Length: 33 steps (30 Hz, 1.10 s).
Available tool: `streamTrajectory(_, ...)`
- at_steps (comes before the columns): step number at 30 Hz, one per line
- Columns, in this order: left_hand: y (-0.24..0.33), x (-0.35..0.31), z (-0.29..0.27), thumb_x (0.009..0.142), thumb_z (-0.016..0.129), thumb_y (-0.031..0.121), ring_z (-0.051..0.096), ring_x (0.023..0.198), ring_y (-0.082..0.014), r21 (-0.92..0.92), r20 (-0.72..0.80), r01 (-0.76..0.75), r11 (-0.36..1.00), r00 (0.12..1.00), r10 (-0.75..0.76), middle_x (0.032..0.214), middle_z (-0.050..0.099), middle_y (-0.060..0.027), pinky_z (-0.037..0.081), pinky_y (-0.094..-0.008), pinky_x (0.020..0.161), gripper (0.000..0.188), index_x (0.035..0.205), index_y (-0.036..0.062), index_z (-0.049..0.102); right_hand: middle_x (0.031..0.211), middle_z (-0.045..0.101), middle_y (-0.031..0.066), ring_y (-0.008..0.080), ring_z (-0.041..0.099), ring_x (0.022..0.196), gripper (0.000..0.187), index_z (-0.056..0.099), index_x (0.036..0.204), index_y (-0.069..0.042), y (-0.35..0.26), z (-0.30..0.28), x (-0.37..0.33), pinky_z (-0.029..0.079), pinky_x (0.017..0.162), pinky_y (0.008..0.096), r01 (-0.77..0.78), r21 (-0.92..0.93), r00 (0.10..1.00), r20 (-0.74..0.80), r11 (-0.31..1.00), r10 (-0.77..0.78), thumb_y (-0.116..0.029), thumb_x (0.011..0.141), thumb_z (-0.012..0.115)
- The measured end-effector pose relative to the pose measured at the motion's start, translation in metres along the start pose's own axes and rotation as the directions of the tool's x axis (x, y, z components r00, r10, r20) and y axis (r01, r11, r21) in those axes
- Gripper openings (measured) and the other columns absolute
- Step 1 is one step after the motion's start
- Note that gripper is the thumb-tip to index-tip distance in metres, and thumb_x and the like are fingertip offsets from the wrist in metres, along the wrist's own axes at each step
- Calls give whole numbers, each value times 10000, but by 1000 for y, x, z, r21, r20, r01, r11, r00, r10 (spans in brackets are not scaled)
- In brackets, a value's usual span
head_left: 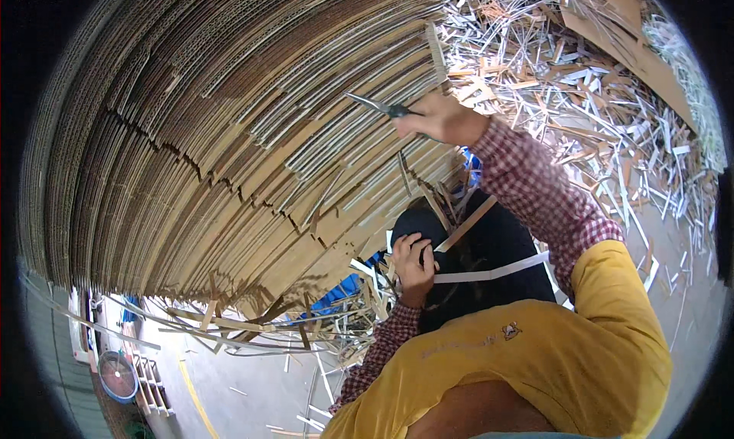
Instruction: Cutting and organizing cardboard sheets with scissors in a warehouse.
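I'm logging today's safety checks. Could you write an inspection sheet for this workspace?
Surface: grey floor with a yellow line, partly littered.
Job's things: corrugated cardboard stack, edges uneven; a pointed hand tool, probably snips.
Clutter: heap of white and brown strips, upper right.
Hands: right hand grips the tool; left hand rests on a dark-clothed knee.
Cables: none clearly made out.
Surroundings: blue-rimmed fan, lower left.

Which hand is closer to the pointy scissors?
The right hand: it is holding the scissors, with the blades pointing away to the left. The left hand is apart from them, lower in the picture, resting on the black-clothed knee.
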<state>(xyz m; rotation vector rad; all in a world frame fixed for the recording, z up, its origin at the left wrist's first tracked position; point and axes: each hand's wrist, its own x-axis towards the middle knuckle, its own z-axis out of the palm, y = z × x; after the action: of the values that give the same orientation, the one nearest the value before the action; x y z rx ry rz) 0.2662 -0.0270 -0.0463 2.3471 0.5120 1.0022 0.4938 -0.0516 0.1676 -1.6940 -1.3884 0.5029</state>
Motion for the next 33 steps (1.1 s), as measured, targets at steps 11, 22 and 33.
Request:
streamTrajectory(11, 1, -2, -1, 775, 558, 110, 442, 1005, -327, -14, -33, -32, 999, 999, 31, 985, 545, -124, 325, -413, 867, 118, 825, 21, 618, 495, 493, 6, 97, 429, 420, 381, 646, 679, -10, -23, 16, 18, 375, 415, 289, -35, 270, 998, -33, 962, 46, -344, 814, 520)
streamTrajectory(22, 11, 5, 3, 749, 574, 107, 460, 979, -333, -2, -64, -182, 983, 981, 181, 958, 553, -131, 336, -413, 862, 101, 810, 41, 620, 627, 598, 81, 152, 566, 569, 262, 615, 760, 21, 173, -48, -268, 418, 456, 285, -517, 148, 567, -679, 843, 467, -240, 772, 608)
streamTrajectory(33, 24, -1, 12, 772, 562, 133, 408, 1027, -334, 78, 140, -88, 993, 987, 76, 982, 547, -85, 300, -450, 869, 120, 847, 60, 621, 531, 522, 29, 117, 474, 483, 381, 666, 808, -47, 121, -37, -117, 332, 443, 255, 78, 36, 981, -181, 996, -70, -406, 796, 540)
